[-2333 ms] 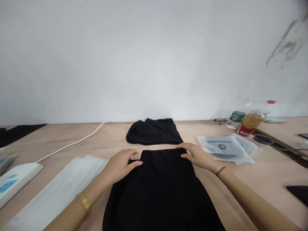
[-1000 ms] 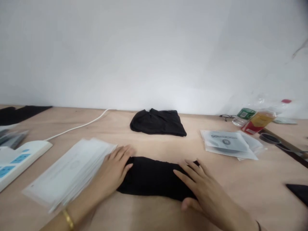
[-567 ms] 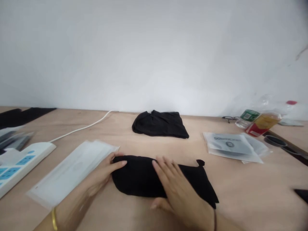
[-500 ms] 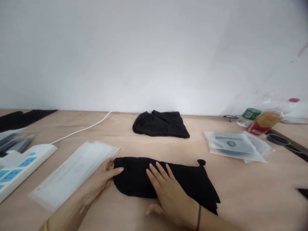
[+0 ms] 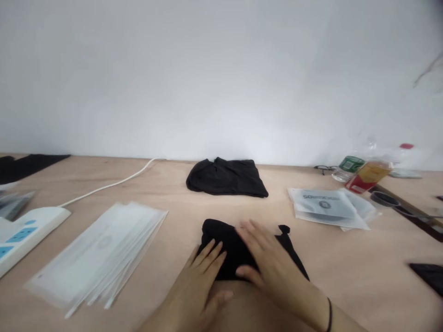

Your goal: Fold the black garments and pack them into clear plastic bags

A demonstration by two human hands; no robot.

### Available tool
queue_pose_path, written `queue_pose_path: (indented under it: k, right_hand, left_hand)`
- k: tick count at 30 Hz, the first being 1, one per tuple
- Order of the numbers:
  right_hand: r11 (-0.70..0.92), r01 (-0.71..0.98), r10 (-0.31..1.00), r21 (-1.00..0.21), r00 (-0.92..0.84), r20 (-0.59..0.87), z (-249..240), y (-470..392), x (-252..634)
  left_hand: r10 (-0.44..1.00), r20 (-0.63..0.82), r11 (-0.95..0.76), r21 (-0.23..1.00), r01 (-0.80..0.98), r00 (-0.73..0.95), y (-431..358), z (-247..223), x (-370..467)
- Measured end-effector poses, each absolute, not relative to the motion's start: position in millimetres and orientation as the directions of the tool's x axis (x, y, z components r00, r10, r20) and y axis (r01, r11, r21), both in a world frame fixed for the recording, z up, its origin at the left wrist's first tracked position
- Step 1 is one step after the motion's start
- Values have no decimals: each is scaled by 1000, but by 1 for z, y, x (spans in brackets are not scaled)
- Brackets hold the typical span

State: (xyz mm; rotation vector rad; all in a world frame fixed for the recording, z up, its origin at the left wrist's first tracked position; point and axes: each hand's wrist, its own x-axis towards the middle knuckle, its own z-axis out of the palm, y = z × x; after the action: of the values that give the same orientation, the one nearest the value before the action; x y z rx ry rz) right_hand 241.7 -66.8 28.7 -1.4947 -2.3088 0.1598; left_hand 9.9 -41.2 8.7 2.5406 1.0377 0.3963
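A black cloth (image 5: pixel 230 237) lies folded on the wooden table (image 5: pixel 183 207), shorter than its full length, with a small dark knob of fabric sticking out at its upper right. On its left part rests my left hand (image 5: pixel 202 272), fingers spread and flat. My right hand (image 5: pixel 265 256) lies over the cloth's right half, its fingers stretched out and the thumb apart. Both palms hide parts of the fabric. Further back, near the wall, sits another folded black cloth (image 5: pixel 226 177).
Clear plastic bags (image 5: pixel 104 246) lie at left beside a white power strip (image 5: pixel 38 230) with its cable. At right are printed bags (image 5: pixel 325 205), two drink bottles (image 5: pixel 370 175), glasses (image 5: pixel 325 168), a tape roll (image 5: pixel 385 199) and a dark flat object (image 5: pixel 429 276).
The near cloth's left end has been folded over to the right, making it shorter. My left hand has moved right onto it, and the view has shifted slightly.
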Motion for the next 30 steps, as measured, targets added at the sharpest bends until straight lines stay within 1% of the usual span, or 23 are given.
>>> queue_pose_path:
  k: [2, 4, 5, 7, 9, 10, 11, 12, 13, 15, 16, 17, 18, 19, 20, 22, 24, 25, 26, 27, 28, 29, 30]
  right_hand:
    - [523, 806, 853, -279, -497, 162, 19, -71, 241]
    - [510, 808, 855, -295, -514, 73, 11, -72, 233]
    - [482, 822, 870, -305, -491, 52, 8, -72, 226]
    - [443, 832, 889, -334, -456, 43, 7, -67, 213]
    - [440, 807, 888, -394, -457, 55, 13, -62, 203]
    - [435, 785, 889, -441, -452, 71, 19, -59, 202]
    - [416, 761, 898, -498, -428, 96, 26, -58, 204]
    - [381, 736, 918, -560, -374, 132, 34, -58, 210]
    - [332, 710, 942, -622, -288, 173, 43, -58, 220]
    - [234, 670, 963, -705, -59, 263, 60, -58, 245]
    - [198, 666, 954, -719, 38, 299, 66, -57, 257]
    - [174, 674, 943, -718, 97, 319, 72, -54, 268]
    - [160, 688, 939, -708, 115, 324, 75, -50, 276]
    - [149, 709, 950, -689, 90, 299, 76, -44, 281]
    - [141, 729, 970, -670, 34, 242, 74, -37, 283]
    - [126, 760, 992, -637, -102, 75, 67, -22, 279]
    - [115, 777, 976, -620, -203, -74, 56, -10, 272]
    - [111, 775, 963, -622, -238, -124, 51, -8, 270]
    - [106, 768, 953, -631, -259, -155, 47, -7, 270]
    - [101, 765, 945, -636, -273, -178, 44, -9, 272]
    - [93, 752, 940, -652, -282, -191, 41, -12, 276]
    - [76, 719, 940, -691, -283, -191, 38, -17, 283]
    - [45, 657, 942, -752, -279, -187, 35, -22, 290]
  left_hand:
    - [823, 197, -561, 427, 709, 533, -36, 8, 5]
    - [907, 213, -420, 431, 799, 363, -26, 10, -1]
    - [928, 194, -372, 449, 813, 318, -21, 12, -3]
    - [945, 149, -323, 560, 763, 291, -9, 19, -4]
    - [954, 174, -295, 701, 649, 246, -1, 33, 0]
    - [954, 215, -298, 742, 601, 208, 0, 41, 4]
    - [948, 262, -318, 753, 576, 181, -1, 48, 10]
    - [934, 308, -355, 739, 572, 182, -5, 54, 17]
    - [915, 338, -401, 713, 576, 218, -11, 57, 26]
    - [858, 336, -510, 647, 567, 388, -26, 53, 46]
    - [806, 309, -575, 610, 545, 505, -35, 46, 57]
    - [735, 272, -643, 569, 512, 621, -44, 37, 69]
    - [655, 230, -705, 527, 474, 720, -51, 28, 79]
    - [580, 187, -755, 487, 438, 793, -59, 18, 89]
    - [521, 155, -792, 453, 409, 839, -64, 9, 97]
    - [438, 133, -843, 404, 355, 889, -72, -2, 107]
    - [372, 182, -879, 383, 283, 910, -72, -2, 101]
    - [358, 223, -887, 385, 255, 907, -69, 2, 91]
    - [385, 262, -880, 394, 266, 885, -62, 8, 75]
    - [464, 288, -851, 406, 332, 837, -54, 16, 54]
    - [587, 304, -789, 423, 446, 750, -44, 26, 28]
    - [739, 273, -668, 416, 617, 615, -33, 35, -1]
    - [869, 239, -494, 370, 787, 433, -21, 44, -31]
